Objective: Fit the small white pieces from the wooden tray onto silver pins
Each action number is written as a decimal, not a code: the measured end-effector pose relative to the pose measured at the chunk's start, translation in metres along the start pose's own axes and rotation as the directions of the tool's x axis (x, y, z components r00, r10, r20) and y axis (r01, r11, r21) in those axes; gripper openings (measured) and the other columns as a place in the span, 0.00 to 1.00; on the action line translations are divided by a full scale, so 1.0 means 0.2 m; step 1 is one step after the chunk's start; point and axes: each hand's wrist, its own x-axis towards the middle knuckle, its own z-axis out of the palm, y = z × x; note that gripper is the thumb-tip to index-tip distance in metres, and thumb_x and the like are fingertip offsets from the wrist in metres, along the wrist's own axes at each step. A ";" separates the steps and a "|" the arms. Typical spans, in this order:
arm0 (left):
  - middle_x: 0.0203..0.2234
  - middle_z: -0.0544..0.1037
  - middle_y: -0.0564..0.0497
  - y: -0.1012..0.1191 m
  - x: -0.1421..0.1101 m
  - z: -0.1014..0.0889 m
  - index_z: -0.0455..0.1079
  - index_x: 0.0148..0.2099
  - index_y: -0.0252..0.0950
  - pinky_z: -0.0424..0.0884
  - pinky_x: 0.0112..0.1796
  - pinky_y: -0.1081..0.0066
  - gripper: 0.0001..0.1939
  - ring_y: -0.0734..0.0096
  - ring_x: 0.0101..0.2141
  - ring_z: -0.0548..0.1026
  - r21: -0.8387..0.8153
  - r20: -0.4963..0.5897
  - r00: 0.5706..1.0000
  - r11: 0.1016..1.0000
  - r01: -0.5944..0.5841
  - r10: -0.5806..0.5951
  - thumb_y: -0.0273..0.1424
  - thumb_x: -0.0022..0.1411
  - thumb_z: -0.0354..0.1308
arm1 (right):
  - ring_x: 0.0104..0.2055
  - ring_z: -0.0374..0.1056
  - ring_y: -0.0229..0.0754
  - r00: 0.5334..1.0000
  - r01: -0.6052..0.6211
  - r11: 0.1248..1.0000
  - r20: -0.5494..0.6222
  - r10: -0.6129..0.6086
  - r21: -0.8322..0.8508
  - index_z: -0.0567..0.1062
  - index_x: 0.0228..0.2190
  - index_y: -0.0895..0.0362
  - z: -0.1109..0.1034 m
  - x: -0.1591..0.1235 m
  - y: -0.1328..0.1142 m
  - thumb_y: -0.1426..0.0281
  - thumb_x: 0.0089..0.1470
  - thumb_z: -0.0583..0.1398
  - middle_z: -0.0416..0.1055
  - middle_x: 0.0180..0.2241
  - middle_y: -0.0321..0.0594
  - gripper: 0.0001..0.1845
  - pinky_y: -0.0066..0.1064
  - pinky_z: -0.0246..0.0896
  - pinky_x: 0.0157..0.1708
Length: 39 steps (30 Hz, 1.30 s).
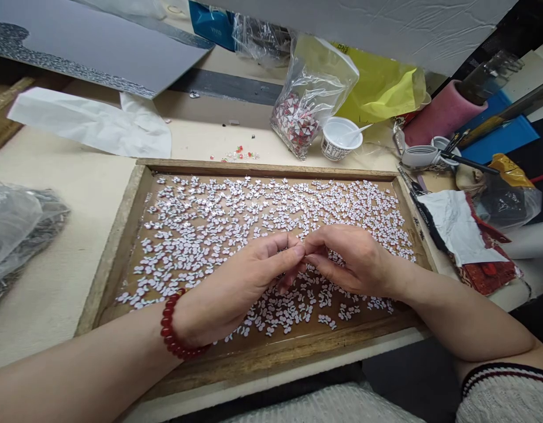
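A shallow wooden-framed tray (117, 235) lies across the table, its brown base covered with many small white bow- or cherry-shaped pieces (201, 241). Above its middle, my left hand (262, 264), with a red bead bracelet (168, 329) at the wrist, pinches with thumb and forefinger. My right hand (348, 258) meets it there, fingertips pressed together against the left ones. Whatever sits between the fingertips is too small and covered to make out. Both hands hover over the pieces.
Behind the tray are small red and clear bits (240, 154), a clear bag of red-and-white pieces (298, 117) and a white plastic cup (339, 141). Rolls of tape (419, 157) and a red pouch (487, 270) crowd the right. A plastic bag (20, 229) lies left.
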 end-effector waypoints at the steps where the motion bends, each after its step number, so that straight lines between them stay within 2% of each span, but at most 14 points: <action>1: 0.24 0.63 0.56 0.00 0.00 0.00 0.61 0.30 0.36 0.57 0.31 0.69 0.16 0.73 0.27 0.59 0.000 0.001 1.000 1.000 0.001 -0.001 0.43 0.62 0.53 | 0.28 0.66 0.33 1.000 -0.004 1.000 0.004 0.004 0.001 0.68 0.34 0.62 0.00 0.00 0.00 0.74 0.58 0.54 0.71 0.26 0.39 0.05 0.26 0.64 0.30; 39: 0.25 0.63 0.54 0.00 0.00 0.00 0.63 0.31 0.36 0.58 0.30 0.70 0.15 0.72 0.28 0.60 -0.010 0.007 1.000 1.000 0.004 -0.004 0.44 0.61 0.53 | 0.28 0.64 0.32 0.998 -0.045 0.999 0.038 0.045 0.004 0.67 0.35 0.59 0.00 0.00 0.00 0.72 0.59 0.52 0.69 0.27 0.37 0.04 0.26 0.61 0.30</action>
